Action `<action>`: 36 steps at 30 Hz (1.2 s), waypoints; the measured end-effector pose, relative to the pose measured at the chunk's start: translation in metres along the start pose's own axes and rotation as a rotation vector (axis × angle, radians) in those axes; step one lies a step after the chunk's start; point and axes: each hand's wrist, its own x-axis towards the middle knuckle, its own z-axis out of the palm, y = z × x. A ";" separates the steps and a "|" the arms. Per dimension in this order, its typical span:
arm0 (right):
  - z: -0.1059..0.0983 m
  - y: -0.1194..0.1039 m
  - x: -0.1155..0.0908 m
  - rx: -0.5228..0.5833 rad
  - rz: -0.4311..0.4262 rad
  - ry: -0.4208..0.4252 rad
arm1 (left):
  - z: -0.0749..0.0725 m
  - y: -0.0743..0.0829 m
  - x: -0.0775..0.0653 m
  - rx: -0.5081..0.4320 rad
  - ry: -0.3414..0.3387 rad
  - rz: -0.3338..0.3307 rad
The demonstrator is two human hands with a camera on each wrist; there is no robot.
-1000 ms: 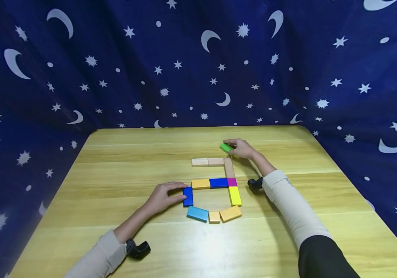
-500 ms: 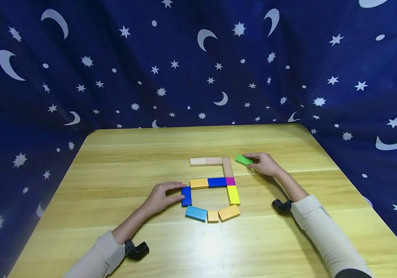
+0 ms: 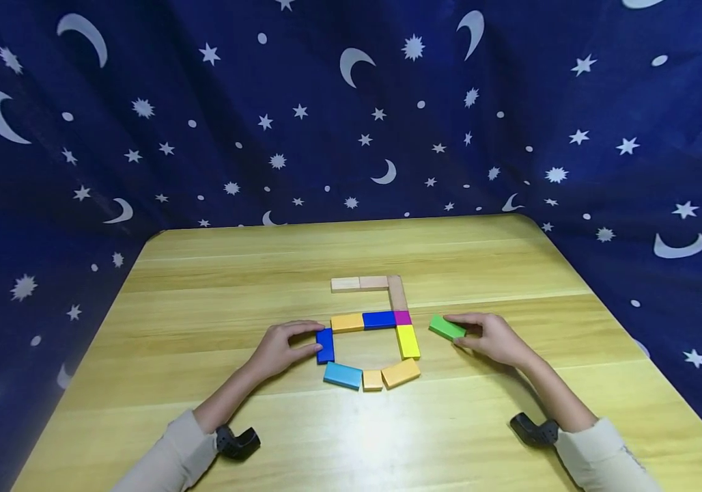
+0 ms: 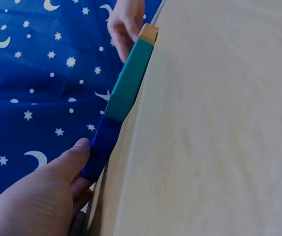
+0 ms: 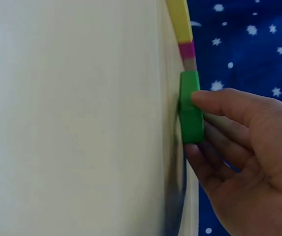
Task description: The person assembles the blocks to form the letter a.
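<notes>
My left hand [image 3: 280, 352] has its thumb and a finger at the ends of an upright-lying blue block [image 3: 324, 346] on the left of a block outline. In the left wrist view the thumb touches that dark blue block [image 4: 101, 147], beside a light blue block [image 4: 128, 78]. My right hand [image 3: 495, 338] pinches a green block [image 3: 447, 328] right of the outline, apart from the yellow block [image 3: 408, 342]. The right wrist view shows thumb and fingers around the green block [image 5: 192, 108]; whether it touches the table is unclear.
The outline also has an orange block [image 3: 347, 323], another blue block [image 3: 378, 320], a magenta block [image 3: 402, 318] and plain wooden blocks [image 3: 397, 294] above. Small and larger orange blocks [image 3: 401, 373] lie along its near side. A starry curtain [image 3: 351, 137] hangs behind the wooden table [image 3: 234, 273].
My right hand has carried the green block from beyond the wooden blocks toward me, around to the right of the yellow one. My left hand stays at the blue block. The view shifts slightly.
</notes>
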 end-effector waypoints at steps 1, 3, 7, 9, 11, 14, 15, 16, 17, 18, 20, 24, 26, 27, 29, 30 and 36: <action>0.003 -0.003 -0.005 0.007 -0.010 -0.006 | 0.000 0.000 0.000 0.000 0.000 -0.003; 0.008 -0.008 -0.013 0.017 -0.020 -0.011 | -0.001 0.000 -0.001 -0.001 0.001 -0.006; 0.018 -0.017 -0.025 0.023 -0.028 -0.015 | -0.002 0.000 -0.001 -0.002 0.003 0.002; 0.022 -0.020 -0.029 0.022 -0.031 -0.013 | -0.002 -0.001 -0.001 -0.001 0.003 0.004; 0.024 -0.024 -0.033 0.026 -0.041 -0.016 | -0.002 -0.001 -0.001 -0.002 0.005 0.005; 0.023 -0.038 -0.039 0.034 -0.055 -0.029 | -0.001 -0.001 -0.001 -0.004 0.004 0.000; 0.024 -0.039 -0.040 0.036 -0.062 -0.033 | -0.001 -0.001 -0.001 -0.006 0.003 -0.001; 0.024 -0.040 -0.041 0.034 -0.072 -0.040 | -0.001 -0.001 -0.001 -0.006 0.003 -0.001; 0.024 -0.041 -0.041 0.033 -0.078 -0.043 | -0.001 -0.001 -0.001 -0.007 0.003 -0.001; 0.024 -0.042 -0.042 0.035 -0.079 -0.049 | -0.001 -0.001 -0.001 -0.007 0.003 0.000; 0.027 -0.034 -0.042 0.038 -0.092 -0.049 | -0.001 -0.001 0.000 -0.005 0.004 0.004; 0.027 -0.033 -0.043 0.047 -0.106 -0.045 | -0.001 -0.001 0.000 0.013 0.005 0.008; 0.028 -0.033 -0.043 0.048 -0.111 -0.042 | -0.001 0.000 0.001 0.019 0.005 0.007; 0.028 -0.033 -0.043 0.048 -0.113 -0.041 | -0.001 0.000 0.001 0.022 0.005 0.008; 0.028 -0.034 -0.043 0.045 -0.114 -0.041 | -0.001 0.000 0.001 0.021 0.004 0.004; 0.028 -0.034 -0.042 0.042 -0.114 -0.042 | -0.001 0.000 0.001 0.021 0.004 0.004; 0.028 -0.036 -0.041 0.029 -0.121 -0.044 | -0.001 -0.002 0.000 0.021 0.003 0.007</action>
